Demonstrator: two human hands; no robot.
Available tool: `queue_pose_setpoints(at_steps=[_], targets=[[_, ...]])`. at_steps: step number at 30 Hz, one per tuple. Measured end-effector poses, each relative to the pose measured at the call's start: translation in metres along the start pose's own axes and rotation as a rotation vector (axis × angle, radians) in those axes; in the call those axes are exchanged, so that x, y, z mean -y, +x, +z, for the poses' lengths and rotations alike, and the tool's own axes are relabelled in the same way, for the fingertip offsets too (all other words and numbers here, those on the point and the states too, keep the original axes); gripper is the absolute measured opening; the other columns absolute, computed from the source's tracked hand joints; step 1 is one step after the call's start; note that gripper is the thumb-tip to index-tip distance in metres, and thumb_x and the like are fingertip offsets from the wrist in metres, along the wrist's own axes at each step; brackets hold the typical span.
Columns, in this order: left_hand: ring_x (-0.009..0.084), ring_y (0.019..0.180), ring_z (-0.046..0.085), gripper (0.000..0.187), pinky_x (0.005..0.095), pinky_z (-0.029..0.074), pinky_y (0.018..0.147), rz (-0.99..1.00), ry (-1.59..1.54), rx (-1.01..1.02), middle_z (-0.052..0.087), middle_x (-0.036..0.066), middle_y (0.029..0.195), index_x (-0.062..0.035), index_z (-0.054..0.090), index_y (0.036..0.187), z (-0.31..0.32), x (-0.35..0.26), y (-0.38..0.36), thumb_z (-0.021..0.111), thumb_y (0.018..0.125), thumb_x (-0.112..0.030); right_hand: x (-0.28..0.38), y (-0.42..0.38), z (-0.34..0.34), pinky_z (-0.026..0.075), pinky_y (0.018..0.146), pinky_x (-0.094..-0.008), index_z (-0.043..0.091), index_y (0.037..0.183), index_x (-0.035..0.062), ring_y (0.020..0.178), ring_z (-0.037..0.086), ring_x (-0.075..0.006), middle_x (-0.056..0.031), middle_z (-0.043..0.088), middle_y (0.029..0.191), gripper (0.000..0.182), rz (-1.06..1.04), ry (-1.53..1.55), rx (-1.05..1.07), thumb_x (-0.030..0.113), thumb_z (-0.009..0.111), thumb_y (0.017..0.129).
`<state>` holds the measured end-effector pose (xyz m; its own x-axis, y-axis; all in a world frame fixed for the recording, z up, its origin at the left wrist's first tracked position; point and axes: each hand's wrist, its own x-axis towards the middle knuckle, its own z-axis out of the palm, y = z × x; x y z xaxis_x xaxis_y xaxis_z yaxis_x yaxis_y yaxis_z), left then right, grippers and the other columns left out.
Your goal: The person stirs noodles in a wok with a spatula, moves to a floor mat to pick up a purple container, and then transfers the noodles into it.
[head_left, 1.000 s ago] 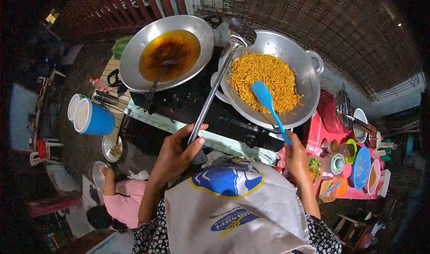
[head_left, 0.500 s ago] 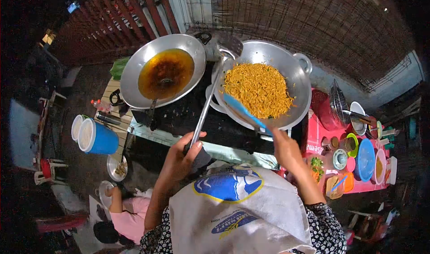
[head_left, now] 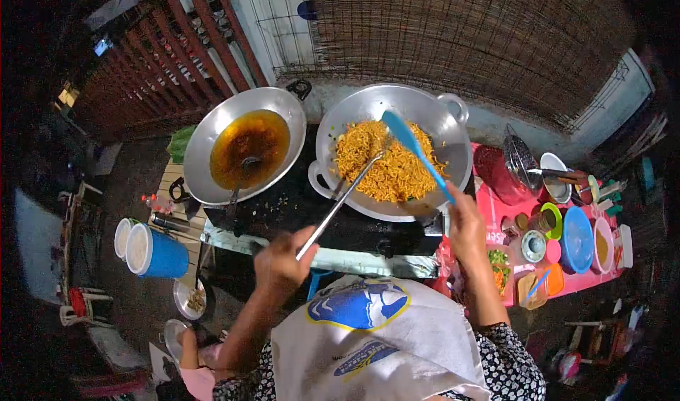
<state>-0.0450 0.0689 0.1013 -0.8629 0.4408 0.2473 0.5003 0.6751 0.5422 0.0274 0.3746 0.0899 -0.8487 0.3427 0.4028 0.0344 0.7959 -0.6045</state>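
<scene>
Fried noodles (head_left: 400, 178) lie in a large metal wok (head_left: 455, 146) on the black stove. My left hand (head_left: 285, 261), slightly blurred, is wrapped round the handle of a metal spatula (head_left: 338, 204), whose head is buried in the noodles. With fingers closed on its handle, my right hand (head_left: 466, 230) holds a blue spatula (head_left: 414, 145) over the noodles, its blade pointing up and left. A second wok (head_left: 200, 133) at the left holds dark orange oil (head_left: 251, 150) with a ladle in it.
At the right, a pink-covered table (head_left: 489, 203) carries a blue bowl (head_left: 578, 239), jars, a strainer and chopped vegetables (head_left: 498, 268). Blue buckets (head_left: 166, 254) stand at the left. Another person's arm (head_left: 190, 351) reaches to a plate at lower left. A mesh screen rises behind.
The metal spatula has come down from above the wok's left rim into the noodles. The blue spatula has lifted and swung upward. The view has shifted, so the woks sit lower.
</scene>
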Motion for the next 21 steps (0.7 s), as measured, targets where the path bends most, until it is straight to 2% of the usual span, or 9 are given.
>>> queue_pose_setpoints(at_steps=[1, 2, 5, 7, 8, 9, 13, 15, 21], targets=[[0.0262, 0.058, 0.055, 0.034, 0.0349, 0.044, 0.054, 0.199, 0.205, -0.126, 0.055, 0.009, 0.069, -0.0163, 0.06, 0.102, -0.005, 0.004, 0.005, 0.066, 0.068, -0.015, -0.009, 0.002, -0.002, 0.041, 0.055, -0.0356, 0.051, 0.113, 0.0115, 0.061, 0.05, -0.0275, -0.0139, 0.05, 0.074, 0.044, -0.081, 0.034, -0.109, -0.007, 0.05, 0.072], [0.0257, 0.059, 0.053, 0.041, 0.0362, 0.042, 0.051, 0.247, 0.226, -0.171, 0.051, 0.007, 0.066, -0.0179, 0.059, 0.103, -0.013, 0.002, 0.012, 0.068, 0.063, -0.014, -0.007, 0.005, -0.009, 0.04, 0.053, -0.0346, 0.052, 0.112, 0.0113, 0.057, 0.048, -0.0261, -0.0132, 0.051, 0.073, 0.042, -0.057, 0.067, -0.12, -0.005, 0.051, 0.074], [0.021, 0.064, 0.05, 0.04, 0.0349, 0.041, 0.056, 0.242, 0.681, -0.064, 0.044, 0.002, 0.074, -0.025, 0.053, 0.107, -0.036, -0.009, 0.024, 0.062, 0.069, -0.018, 0.0, 0.003, -0.026, 0.041, 0.054, -0.0354, 0.053, 0.111, 0.0114, 0.056, 0.05, -0.0268, -0.0131, 0.051, 0.072, 0.04, -0.014, 0.074, 0.044, -0.003, 0.053, 0.074], [0.0201, 0.066, 0.05, 0.04, 0.0346, 0.041, 0.057, 0.237, 0.753, -0.033, 0.044, 0.002, 0.075, -0.0268, 0.052, 0.107, -0.046, -0.018, 0.029, 0.061, 0.069, -0.019, 0.007, 0.003, -0.029, 0.043, 0.055, -0.0366, 0.055, 0.109, 0.0112, 0.059, 0.053, -0.0285, -0.0141, 0.053, 0.072, 0.037, 0.031, 0.048, 0.115, -0.001, 0.054, 0.075], [0.0192, 0.068, 0.05, 0.04, 0.0344, 0.041, 0.059, 0.235, 0.824, -0.001, 0.044, 0.001, 0.077, -0.0285, 0.052, 0.108, -0.047, -0.02, 0.029, 0.06, 0.07, -0.02, 0.002, 0.004, -0.025, 0.043, 0.055, -0.0369, 0.055, 0.109, 0.0112, 0.061, 0.055, -0.0291, -0.0146, 0.053, 0.072, 0.036, -0.025, -0.097, 0.105, 0.0, 0.054, 0.075], [0.0192, 0.068, 0.05, 0.04, 0.0344, 0.041, 0.059, 0.232, 0.821, 0.003, 0.044, 0.001, 0.077, -0.0285, 0.052, 0.108, -0.047, -0.02, 0.029, 0.06, 0.07, -0.02, -0.001, 0.007, -0.024, 0.044, 0.056, -0.0373, 0.056, 0.108, 0.0112, 0.064, 0.056, -0.0297, -0.0152, 0.054, 0.073, 0.034, -0.084, -0.243, 0.095, 0.002, 0.055, 0.075], [0.0188, 0.068, 0.05, 0.044, 0.0336, 0.041, 0.06, 0.235, 0.849, 0.008, 0.044, 0.001, 0.078, -0.0298, 0.051, 0.108, -0.05, -0.019, 0.031, 0.059, 0.067, -0.015, -0.003, 0.021, -0.031, 0.043, 0.055, -0.0395, 0.056, 0.107, 0.012, 0.065, 0.056, -0.0318, -0.0157, 0.057, 0.074, 0.034, 0.01, -0.089, 0.154, 0.003, 0.054, 0.074], [0.0189, 0.068, 0.05, 0.046, 0.0337, 0.042, 0.06, 0.255, 0.873, 0.011, 0.045, 0.002, 0.078, -0.0303, 0.051, 0.109, -0.05, -0.018, 0.03, 0.059, 0.067, -0.014, -0.003, 0.022, -0.033, 0.044, 0.056, -0.0402, 0.057, 0.106, 0.0129, 0.067, 0.057, -0.0322, -0.0148, 0.058, 0.073, 0.033, -0.046, -0.062, 0.144, 0.003, 0.054, 0.074], [0.0184, 0.067, 0.05, 0.05, 0.0329, 0.042, 0.059, 0.329, 0.867, -0.002, 0.048, 0.002, 0.079, -0.0316, 0.048, 0.114, -0.049, -0.008, 0.027, 0.057, 0.069, -0.012, -0.017, 0.034, -0.024, 0.045, 0.057, -0.0396, 0.058, 0.102, 0.0139, 0.068, 0.058, -0.0314, -0.0136, 0.059, 0.077, 0.031, -0.127, -0.255, 0.177, 0.005, 0.055, 0.073]])
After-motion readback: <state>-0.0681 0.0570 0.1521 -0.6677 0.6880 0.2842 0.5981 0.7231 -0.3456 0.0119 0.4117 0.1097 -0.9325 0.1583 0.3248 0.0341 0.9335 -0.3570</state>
